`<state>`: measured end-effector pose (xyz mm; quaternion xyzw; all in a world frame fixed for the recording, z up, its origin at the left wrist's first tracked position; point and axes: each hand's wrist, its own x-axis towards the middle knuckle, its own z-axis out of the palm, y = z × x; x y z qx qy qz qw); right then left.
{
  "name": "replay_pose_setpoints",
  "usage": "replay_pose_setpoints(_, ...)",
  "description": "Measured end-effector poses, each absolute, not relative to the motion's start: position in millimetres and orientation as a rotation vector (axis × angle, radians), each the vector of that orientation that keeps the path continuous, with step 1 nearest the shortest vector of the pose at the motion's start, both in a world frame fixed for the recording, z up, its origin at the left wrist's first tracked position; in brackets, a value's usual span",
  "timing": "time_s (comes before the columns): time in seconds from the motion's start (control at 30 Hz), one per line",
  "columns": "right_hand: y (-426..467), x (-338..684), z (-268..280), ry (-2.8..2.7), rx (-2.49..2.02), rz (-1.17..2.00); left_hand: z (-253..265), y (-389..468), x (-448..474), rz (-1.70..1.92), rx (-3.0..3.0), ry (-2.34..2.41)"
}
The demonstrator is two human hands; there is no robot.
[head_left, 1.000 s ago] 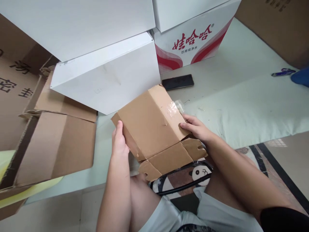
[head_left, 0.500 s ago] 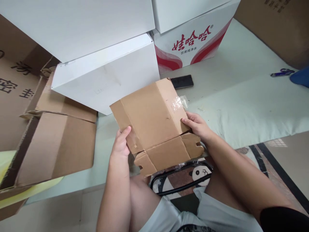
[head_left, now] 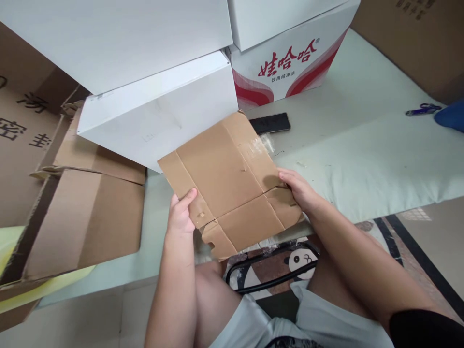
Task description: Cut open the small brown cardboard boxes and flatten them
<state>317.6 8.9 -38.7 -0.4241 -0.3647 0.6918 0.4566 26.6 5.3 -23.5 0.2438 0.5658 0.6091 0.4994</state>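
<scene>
A brown cardboard box (head_left: 217, 169), unfolded nearly flat with creases and notched flaps, is held over the table's front edge and my lap. My left hand (head_left: 183, 212) grips its left side panel, thumb on top and fingers hidden beneath. At the right edge, my right hand (head_left: 299, 191) is closed on the cardboard near a fold, its underside fingers out of sight. Clear tape (head_left: 266, 143) clings to the upper right panel. Just beyond that panel lies a black phone (head_left: 271, 123).
White boxes (head_left: 163, 116) are stacked at the back, beside a white and red printed carton (head_left: 286, 72). Opened brown cartons (head_left: 108, 212) stand on the left. On the pale green tablecloth (head_left: 348, 140), a blue cutter-like tool (head_left: 422, 110) lies at the right.
The cardboard has shifted slightly left and its right side panel lies flatter. My right hand has moved a little up its edge; my left hand stays nearly in place.
</scene>
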Motion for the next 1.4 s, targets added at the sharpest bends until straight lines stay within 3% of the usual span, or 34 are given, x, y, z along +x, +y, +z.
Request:
replay_pose_setpoints(0.87,8,322,-65,-1.179,-0.42,2.082,-39,13,14,1.809,0.583,1.209)
replay_pose_setpoints(1.17,-3,316,-60,-1.329,-0.953,1.654,-26,1,27,1.596,0.658,1.076)
replay_pose_setpoints(1.4,-13,320,-60,-1.236,-1.119,1.365,-20,5,29,1.537,0.501,0.95)
